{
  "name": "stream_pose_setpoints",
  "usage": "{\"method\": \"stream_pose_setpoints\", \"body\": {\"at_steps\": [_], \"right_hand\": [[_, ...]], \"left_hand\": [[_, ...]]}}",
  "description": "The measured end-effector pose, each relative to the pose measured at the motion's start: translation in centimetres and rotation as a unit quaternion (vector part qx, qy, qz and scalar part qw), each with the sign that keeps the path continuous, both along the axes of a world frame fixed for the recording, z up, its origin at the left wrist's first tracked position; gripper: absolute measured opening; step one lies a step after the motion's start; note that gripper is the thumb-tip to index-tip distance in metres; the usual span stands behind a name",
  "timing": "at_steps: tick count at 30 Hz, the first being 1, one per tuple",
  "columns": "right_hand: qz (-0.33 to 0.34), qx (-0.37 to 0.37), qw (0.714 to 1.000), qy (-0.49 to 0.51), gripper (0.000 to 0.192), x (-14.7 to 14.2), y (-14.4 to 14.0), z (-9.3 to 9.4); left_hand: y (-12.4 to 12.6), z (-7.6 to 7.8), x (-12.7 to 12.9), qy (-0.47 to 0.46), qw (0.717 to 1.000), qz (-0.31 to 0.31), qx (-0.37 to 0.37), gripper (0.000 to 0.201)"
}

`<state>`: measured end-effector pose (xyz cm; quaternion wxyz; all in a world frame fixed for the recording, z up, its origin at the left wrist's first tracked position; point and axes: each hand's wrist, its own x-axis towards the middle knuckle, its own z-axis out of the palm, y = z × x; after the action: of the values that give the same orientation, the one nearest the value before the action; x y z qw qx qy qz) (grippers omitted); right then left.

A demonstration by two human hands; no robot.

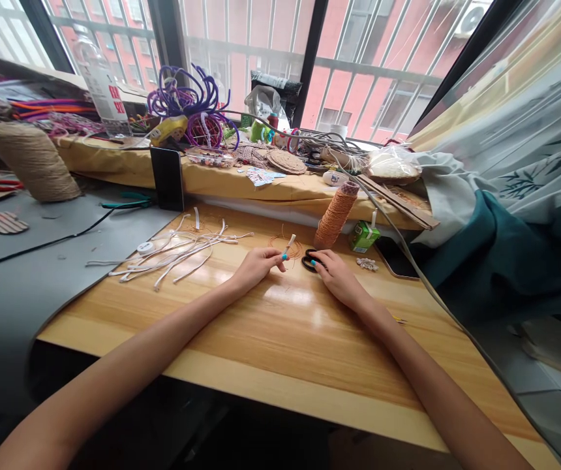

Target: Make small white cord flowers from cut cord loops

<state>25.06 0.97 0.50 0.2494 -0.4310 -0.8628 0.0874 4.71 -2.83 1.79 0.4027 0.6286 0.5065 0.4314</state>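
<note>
Forearms lay across desk | left hand pinched short white strip, fingers closed on it | right hand touched black scissors, grip unclear | thin wire apparently uncut beside copper spool | many strips loose, unworked.

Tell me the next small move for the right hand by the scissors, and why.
Probably slip the right hand's fingers into the black scissors and lift them: its fingertips already rest on the handles, while the left hand holds a white strip upright, ready for cutting.
</note>
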Motion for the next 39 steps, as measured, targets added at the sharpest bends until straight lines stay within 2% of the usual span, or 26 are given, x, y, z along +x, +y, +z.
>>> {"method": "stream_pose_setpoints", "body": {"at_steps": [3,8,12,15,19,21,23,24,26,28,30,34,37,39], "right_hand": [[-0.006,-0.011,1.000,0.002,0.025,0.2,-0.1,0.4],[-0.014,-0.023,1.000,-0.010,0.036,0.2,-0.1,0.6],[-0.016,-0.042,0.998,-0.045,0.037,0.3,-0.6,1.3],[0.030,-0.047,0.994,-0.097,0.032,0.4,-1.5,2.3],[0.094,-0.002,0.979,-0.179,0.025,0.1,-2.6,3.4],[0.067,0.048,0.972,-0.222,0.023,-0.2,-3.1,3.7],[-0.006,0.079,0.963,-0.259,0.017,-0.6,-3.6,4.0],[-0.046,0.069,0.959,-0.271,0.014,-0.7,-3.8,4.0],[-0.107,-0.004,0.954,-0.280,0.016,-1.0,-4.3,4.1],[-0.139,-0.078,0.947,-0.279,0.019,-1.1,-4.6,4.3],[-0.151,-0.113,0.942,-0.277,0.017,-1.0,-4.8,4.5],[-0.136,-0.153,0.945,-0.255,0.016,-0.3,-4.5,5.4],[-0.072,-0.272,0.948,-0.152,0.025,-0.2,-4.1,5.9],[-0.041,-0.358,0.931,-0.052,0.038,-0.3,-3.8,5.9]], "left_hand": [[0.1,-0.2,-0.1,0.010,1.000,-0.002,0.004,0.027],[0.3,-0.5,-0.2,0.017,1.000,-0.002,0.010,0.028],[0.3,-0.7,-0.1,0.019,1.000,-0.002,0.013,0.028],[0.3,-0.8,-0.1,0.024,1.000,-0.001,0.016,0.029],[0.2,-0.8,-0.2,0.027,0.999,-0.002,0.023,0.028],[0.2,-0.7,-0.2,0.028,0.999,0.001,0.022,0.029],[0.1,-0.6,-0.1,0.031,0.999,0.005,0.021,0.029],[0.1,-0.5,-0.1,0.033,0.999,0.006,0.021,0.029],[0.0,-0.5,-0.1,0.035,0.999,0.007,0.021,0.029],[0.0,-0.5,-0.1,0.034,0.999,0.009,0.022,0.029],[0.0,-0.6,-0.1,0.031,0.999,0.013,0.028,0.029],[0.0,-0.7,-0.2,0.028,0.998,0.036,0.049,0.030],[0.2,-0.6,-0.5,0.019,0.995,0.066,0.070,0.026],[0.4,-0.5,-0.8,0.003,0.992,0.097,0.085,0.023]]}}
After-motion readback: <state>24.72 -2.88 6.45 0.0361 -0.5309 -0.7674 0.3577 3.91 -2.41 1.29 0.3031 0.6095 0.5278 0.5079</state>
